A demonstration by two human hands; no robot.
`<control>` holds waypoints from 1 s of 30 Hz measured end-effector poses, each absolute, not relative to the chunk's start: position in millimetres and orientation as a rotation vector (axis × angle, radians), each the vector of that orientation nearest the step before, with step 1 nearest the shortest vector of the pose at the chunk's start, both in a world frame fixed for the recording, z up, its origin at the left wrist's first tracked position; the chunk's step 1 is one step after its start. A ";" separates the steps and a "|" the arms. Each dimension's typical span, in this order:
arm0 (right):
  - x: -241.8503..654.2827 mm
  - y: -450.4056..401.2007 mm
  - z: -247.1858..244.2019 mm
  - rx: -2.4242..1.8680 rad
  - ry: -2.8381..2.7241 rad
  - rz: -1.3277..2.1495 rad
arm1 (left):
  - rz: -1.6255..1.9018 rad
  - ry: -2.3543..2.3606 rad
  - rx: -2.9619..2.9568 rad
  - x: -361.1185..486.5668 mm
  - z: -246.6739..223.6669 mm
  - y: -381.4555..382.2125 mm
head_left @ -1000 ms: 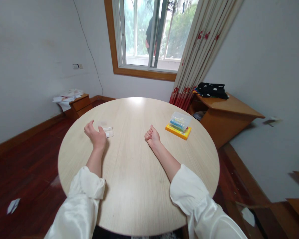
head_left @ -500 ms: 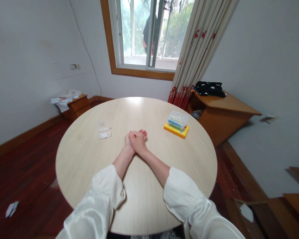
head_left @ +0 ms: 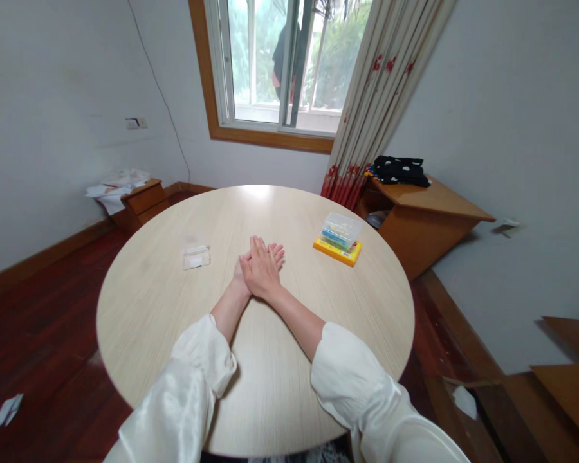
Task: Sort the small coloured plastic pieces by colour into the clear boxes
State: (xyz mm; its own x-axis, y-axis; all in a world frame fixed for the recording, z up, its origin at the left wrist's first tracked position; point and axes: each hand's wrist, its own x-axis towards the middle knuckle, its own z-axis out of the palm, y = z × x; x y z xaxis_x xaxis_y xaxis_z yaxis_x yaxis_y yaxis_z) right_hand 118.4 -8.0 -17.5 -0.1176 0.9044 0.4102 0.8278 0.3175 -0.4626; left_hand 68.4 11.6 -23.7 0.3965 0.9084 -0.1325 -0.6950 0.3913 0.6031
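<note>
Over the round table (head_left: 149, 321), my right hand (head_left: 260, 270) lies flat across my left palm, its fingers stretched forward. Beneath it, my left hand (head_left: 278, 253) is turned palm up with extended fingers showing at the right. Whatever might be between the two palms is hidden. To the left of my hands rests a small clear plastic case (head_left: 196, 258). On the right is a yellow flat box (head_left: 335, 251), and a clear plastic box (head_left: 342, 226) with blue and yellow contents sits on top of it.
Beyond the table are a window (head_left: 280, 64) and a long curtain (head_left: 367, 96). A tilted wooden desk (head_left: 429, 222) with black dotted cloth (head_left: 399, 171) stands at the right. Papers (head_left: 118, 186) cover a small wooden cabinet (head_left: 147, 200) at the back left.
My right hand's fingers have gone from curled around my left hand to straight and flat upon it. My left hand stays underneath, palm up. The view has shifted slightly.
</note>
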 end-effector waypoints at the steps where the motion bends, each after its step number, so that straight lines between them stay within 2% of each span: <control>1: 122.3 -6.1 -16.1 -1.567 -1.935 0.152 | 1.049 0.470 0.488 66.2 -19.6 11.5; 7: 121.4 -8.5 -19.4 -1.675 -1.867 0.201 | 1.006 0.399 0.303 55.0 -7.7 10.2; 13: 107.9 -0.5 -29.7 -1.565 -1.658 0.496 | 1.165 0.524 0.307 66.8 -15.1 10.9; 18: 120.9 17.4 -39.1 -1.340 -1.316 0.714 | 1.325 0.597 0.532 85.8 -25.2 5.9; 23: 122.6 20.9 -48.5 -1.163 -0.982 0.869 | 1.416 0.879 0.861 88.9 -36.4 8.5; 30: 127.5 22.5 -49.1 -1.209 -0.797 0.936 | 1.537 1.176 1.229 87.9 -45.8 9.9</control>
State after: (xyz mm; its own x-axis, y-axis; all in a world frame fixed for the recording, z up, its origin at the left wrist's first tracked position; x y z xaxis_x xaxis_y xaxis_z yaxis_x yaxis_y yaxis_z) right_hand 127.5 22.5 -49.1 0.4143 0.9100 0.0176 -0.1628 0.0932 -0.9822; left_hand 87.9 9.9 -45.8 -0.1837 0.9598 0.2122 -0.0463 -0.2240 0.9735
